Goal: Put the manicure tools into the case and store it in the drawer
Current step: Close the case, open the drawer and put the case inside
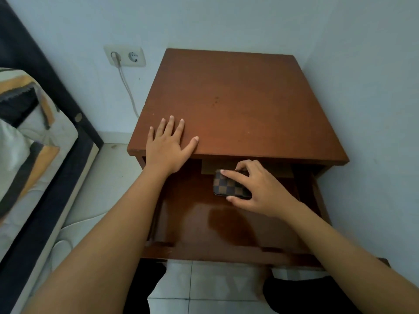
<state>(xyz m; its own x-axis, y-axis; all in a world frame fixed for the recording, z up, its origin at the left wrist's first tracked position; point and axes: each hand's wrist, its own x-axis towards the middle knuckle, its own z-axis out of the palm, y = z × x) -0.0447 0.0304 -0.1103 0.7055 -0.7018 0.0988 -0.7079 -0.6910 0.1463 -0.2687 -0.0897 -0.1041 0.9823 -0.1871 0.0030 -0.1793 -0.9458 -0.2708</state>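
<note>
A small brown checkered case (229,186), closed, lies on the floor of the open wooden drawer (197,225), towards its back. My right hand (258,189) is over the case, with fingers on its top and far edge and the thumb at its near edge. My left hand (169,143) rests flat with fingers spread on the front left corner of the nightstand top (238,105). No loose manicure tools are in sight.
The nightstand stands in a corner against pale walls. A bed with patterned bedding (27,141) and a dark frame lies to the left. A wall socket (124,55) with a white cable plugged in sits behind. White floor tiles (204,288) show below the drawer front.
</note>
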